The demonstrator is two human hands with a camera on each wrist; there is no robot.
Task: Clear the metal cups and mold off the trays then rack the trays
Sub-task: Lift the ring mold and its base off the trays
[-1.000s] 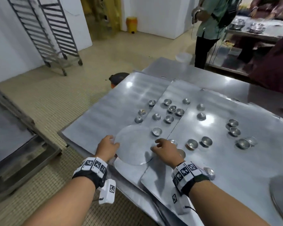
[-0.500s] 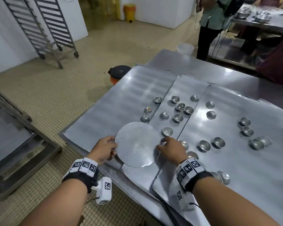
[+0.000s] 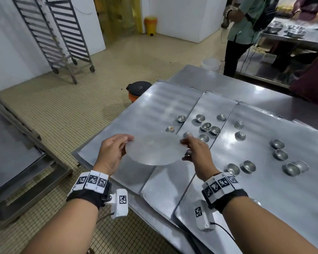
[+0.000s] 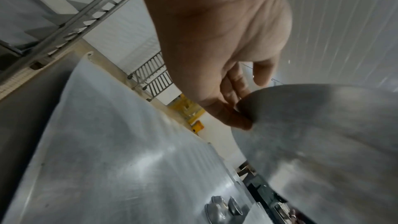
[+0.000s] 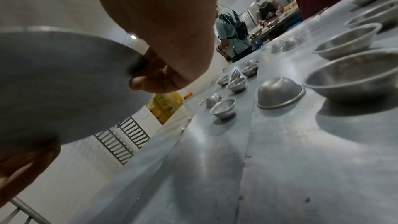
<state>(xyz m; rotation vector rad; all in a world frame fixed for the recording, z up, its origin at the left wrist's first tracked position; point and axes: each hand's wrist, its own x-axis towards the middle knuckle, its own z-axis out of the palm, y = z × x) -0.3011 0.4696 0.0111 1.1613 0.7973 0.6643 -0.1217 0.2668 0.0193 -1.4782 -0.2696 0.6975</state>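
A round flat metal mold [image 3: 154, 150] hangs just above the trays, held by both hands. My left hand [image 3: 114, 153] pinches its left edge, thumb on top, fingers under the mold [image 4: 312, 134]. My right hand [image 3: 194, 152] grips the right edge of the mold [image 5: 53, 83]. Several small metal cups [image 3: 205, 126] sit scattered on the overlapping flat metal trays [image 3: 154, 110], some upright, some upside down [image 5: 280, 93]. More cups [image 3: 281, 154] lie to the right.
Two wheeled tray racks [image 3: 51, 33] stand against the far left wall. A low metal trolley [image 3: 17, 158] is at my left. A person [image 3: 246, 32] stands beyond the table near another steel counter [image 3: 292, 37]. An orange and black container [image 3: 138, 90] sits on the floor.
The round mold lay flat on the trays with both hands at its edges; now both hands have lifted it off the surface.
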